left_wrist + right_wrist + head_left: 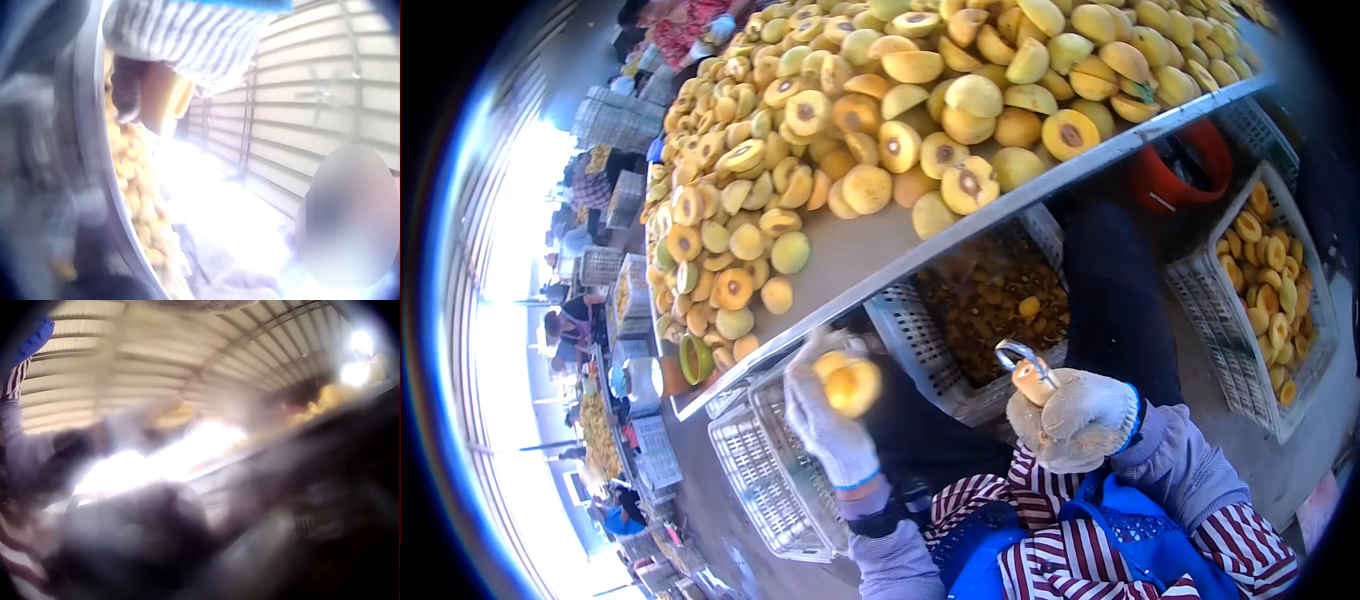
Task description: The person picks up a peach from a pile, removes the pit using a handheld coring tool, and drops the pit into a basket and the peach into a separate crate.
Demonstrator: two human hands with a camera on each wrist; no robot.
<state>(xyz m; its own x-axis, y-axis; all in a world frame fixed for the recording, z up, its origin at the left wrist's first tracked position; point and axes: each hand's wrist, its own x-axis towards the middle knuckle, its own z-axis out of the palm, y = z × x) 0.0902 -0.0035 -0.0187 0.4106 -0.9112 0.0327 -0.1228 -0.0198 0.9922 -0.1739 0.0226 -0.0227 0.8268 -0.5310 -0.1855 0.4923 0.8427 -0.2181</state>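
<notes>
the left hand (832, 425), in a white knit glove, holds a yellow peach half (850, 385) with its fingers curled round it, raised just below the edge of the counter (870, 245). the fruit is roundish, so no clear long axis shows; its pale face is turned up and toward the right. the right hand (1080, 418), also gloved, grips a pitting tool (1025, 365) in a closed fist, the metal loop end pointing up and leftward toward the fruit. the two hands are apart, the peach lying to the left of the tool at about the same height. between them, lower down, sits a white crate of pits (990, 310). both wrist views are too blurred to add anything.
</notes>
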